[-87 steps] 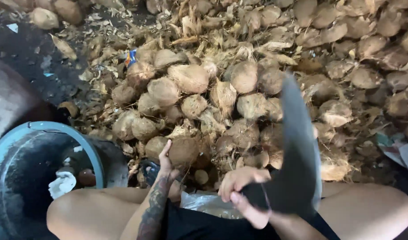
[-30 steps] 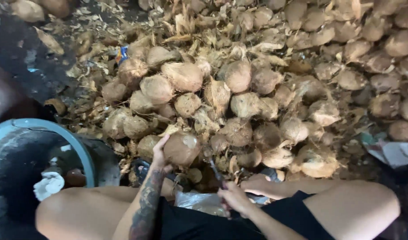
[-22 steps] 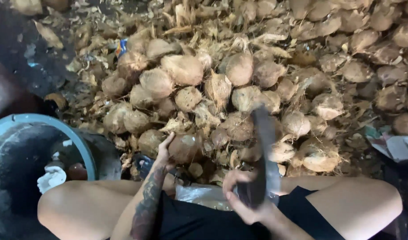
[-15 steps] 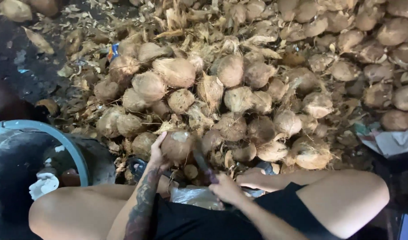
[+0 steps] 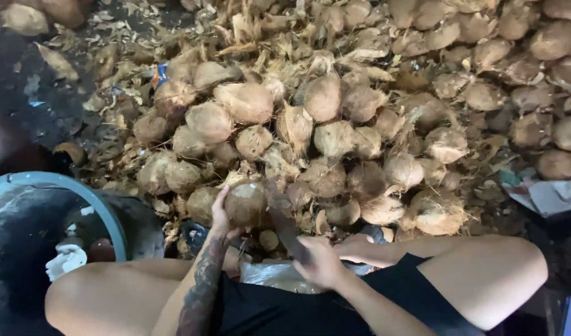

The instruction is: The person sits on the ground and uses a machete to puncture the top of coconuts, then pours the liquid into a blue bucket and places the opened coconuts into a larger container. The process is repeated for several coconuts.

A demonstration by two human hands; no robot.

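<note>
From the head camera, looking down over the person's bare knees, the left hand (image 5: 222, 214) is clamped around a husked coconut (image 5: 245, 203), fingers curled over its near left side, holding it just above the floor in front of the lap. The forearm below that hand carries a dark tattoo. The right hand (image 5: 321, 262) is closed tight on the handle of a machete (image 5: 280, 214), whose dark blade slants up and to the left, its upper part meeting the right side of the held coconut (motion blur makes the exact edge hard to tell). Beyond the hands a broad heap of coconuts (image 5: 335, 118), brown and fibrous, covers the floor, with torn husk scraps (image 5: 260, 31) strewn among and behind them. At the left edge stands a round tub with a light blue rim (image 5: 80, 186), dark inside, holding a crumpled white cloth (image 5: 64, 260). A clear plastic bag (image 5: 273, 274) lies between the thighs.
</note>
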